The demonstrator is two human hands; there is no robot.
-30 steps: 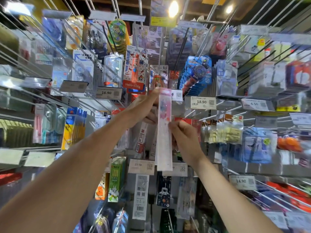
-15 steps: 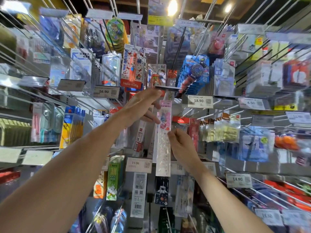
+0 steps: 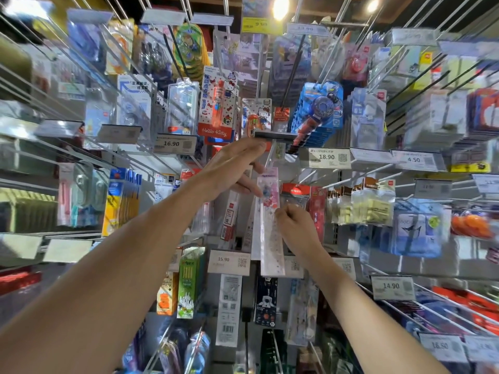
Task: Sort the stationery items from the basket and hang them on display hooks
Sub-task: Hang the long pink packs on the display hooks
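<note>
A long, narrow clear pack with pink print, a ruler pack (image 3: 271,252), hangs upright in the middle of the display wall, its top just below a hook (image 3: 270,157). My right hand (image 3: 293,225) pinches the pack's right edge at mid height. My left hand (image 3: 232,168) is higher up, fingers spread: the index finger touches the dark, flipped-up price-tag holder (image 3: 274,134) at the hook's tip, and the lower fingers rest by the pack's top. The basket is not in view.
Rows of long metal hooks stick out toward me on all sides, full of packaged stationery. Price tags such as 18.90 (image 3: 326,157) and 15.90 (image 3: 228,261) sit at the hook tips. A Hello Kitty pack (image 3: 217,114) hangs just above my left hand.
The ruler pack has slid lower and further back along the hook. My left hand let go of its top and rose to the price-tag holder. My right hand stayed on the pack.
</note>
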